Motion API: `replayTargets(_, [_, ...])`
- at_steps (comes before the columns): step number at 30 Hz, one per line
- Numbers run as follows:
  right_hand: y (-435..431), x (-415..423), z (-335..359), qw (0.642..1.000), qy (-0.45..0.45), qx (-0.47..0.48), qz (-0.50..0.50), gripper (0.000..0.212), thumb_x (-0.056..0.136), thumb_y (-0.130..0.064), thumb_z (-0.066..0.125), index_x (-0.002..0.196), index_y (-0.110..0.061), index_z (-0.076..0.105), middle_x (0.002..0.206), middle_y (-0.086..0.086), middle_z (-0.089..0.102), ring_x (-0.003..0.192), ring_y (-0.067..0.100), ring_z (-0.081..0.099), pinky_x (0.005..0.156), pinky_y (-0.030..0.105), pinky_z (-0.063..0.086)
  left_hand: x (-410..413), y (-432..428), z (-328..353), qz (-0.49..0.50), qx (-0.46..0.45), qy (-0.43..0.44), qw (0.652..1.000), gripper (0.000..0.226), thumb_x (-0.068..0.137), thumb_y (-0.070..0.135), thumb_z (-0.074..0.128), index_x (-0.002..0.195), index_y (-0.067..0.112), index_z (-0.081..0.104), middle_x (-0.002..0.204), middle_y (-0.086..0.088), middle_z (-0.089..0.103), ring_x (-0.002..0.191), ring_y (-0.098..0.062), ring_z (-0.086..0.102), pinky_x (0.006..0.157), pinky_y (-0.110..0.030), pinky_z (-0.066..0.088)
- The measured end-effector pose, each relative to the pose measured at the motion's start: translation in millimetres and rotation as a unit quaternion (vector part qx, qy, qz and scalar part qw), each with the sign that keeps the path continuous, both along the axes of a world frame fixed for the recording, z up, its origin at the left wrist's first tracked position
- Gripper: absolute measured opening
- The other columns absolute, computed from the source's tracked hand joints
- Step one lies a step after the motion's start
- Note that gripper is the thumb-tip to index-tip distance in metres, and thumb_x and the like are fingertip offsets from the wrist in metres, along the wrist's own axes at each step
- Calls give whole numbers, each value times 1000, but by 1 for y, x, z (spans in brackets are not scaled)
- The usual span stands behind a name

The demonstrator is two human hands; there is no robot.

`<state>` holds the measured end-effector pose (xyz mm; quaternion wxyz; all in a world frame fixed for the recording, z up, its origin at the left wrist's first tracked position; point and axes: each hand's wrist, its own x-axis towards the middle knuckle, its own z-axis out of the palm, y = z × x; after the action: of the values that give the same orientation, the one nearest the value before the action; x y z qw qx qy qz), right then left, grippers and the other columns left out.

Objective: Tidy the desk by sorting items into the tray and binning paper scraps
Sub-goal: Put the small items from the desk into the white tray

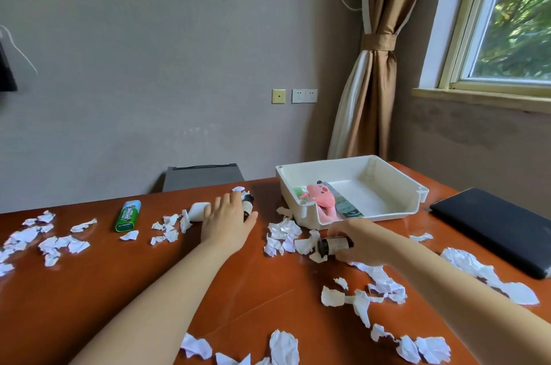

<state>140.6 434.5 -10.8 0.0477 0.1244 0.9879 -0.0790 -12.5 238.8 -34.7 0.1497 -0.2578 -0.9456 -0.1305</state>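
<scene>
Hands are splitting work: right hand point(362, 241) gripping a small dark brown bottle point(331, 246) right of centre, best carried level into the white plastic tray point(328, 169) above; left hand point(226, 220) lying flat over another dark bottle point(248, 204).

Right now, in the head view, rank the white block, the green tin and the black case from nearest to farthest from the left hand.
1. White block: right against the left hand, on its left.
2. Green tin: farther left, among paper scraps.
3. Black case: far right on the desk, past the tray.
</scene>
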Motion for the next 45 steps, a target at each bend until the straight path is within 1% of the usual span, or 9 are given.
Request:
replayTargets(8, [19,7,7,1000,-9,-11,7,40,86,-23,63,125,-24,54,117,-1,62,102,16,60,86,27,54,-30,34,23,57,-29,-59,996,53,93,48,48,132,13,40,129,-11,57,117,-32,55,89,-39,45])
replayTargets(13, [21,10,11,999,-27,-13,12,37,88,-24,62,124,-22,57,119,1,64,103,18,61,88,29,54,-38,40,19,67,-25,-95,993,41,92,36,55,123,11,49,121,-11,58,109,-31,57,76,-34,43])
replayTargets(17, [19,12,17,999,-12,-28,20,38,89,-24,60,126,-24,56,121,-1,63,102,16,61,83,23,55,-40,43,16,15,-17,-121,992,20,87,27,60,92,10,53,92,-8,53,84,-25,54,63,-32,39])
replayTargets(21, [11,12,23,998,40,-36,16,32,90,-25,59,121,-20,60,119,1,64,95,13,61,69,13,50,-34,36,17,-29,-46,-138,989,29,82,28,62,61,16,45,66,-3,48,68,-21,53,54,-28,37])
replayTargets(25, [-2,16,32,994,105,-27,6,26,89,-25,61,114,-17,65,112,2,67,86,12,61,67,13,49,-19,23,17,-51,-54,-139,987,28,83,29,61,65,9,53,58,0,37,57,-14,39,48,-25,28])
replayTargets(29, [-14,23,41,989,146,-3,-4,25,87,-24,62,110,-16,66,109,2,68,87,15,62,71,19,51,0,5,20,-102,-55,-158,981,21,84,36,61,77,18,53,76,0,52,68,-14,46,58,-26,35])
replayTargets(33, [-22,35,54,982,188,-25,-21,23,85,-21,65,108,-16,66,107,3,69,87,17,63,76,26,56,30,-18,33,-171,21,-201,964,21,82,36,63,72,24,50,63,3,47,59,-13,40,60,-31,34])
replayTargets(37, [-31,49,70,971,230,-49,-33,25,86,-19,65,109,-13,64,107,5,69,82,14,60,65,15,50,66,-38,56,-231,49,-206,950,11,85,34,62,86,24,57,63,3,50,54,-10,40,56,-27,35])
replayTargets(45, [-35,62,112,956,289,-28,-41,23,85,-16,65,106,-9,65,104,10,70,89,23,66,77,31,57,102,-38,106,-266,48,-149,951,6,88,24,61,94,26,60,72,12,49,59,-7,44,53,-16,32])
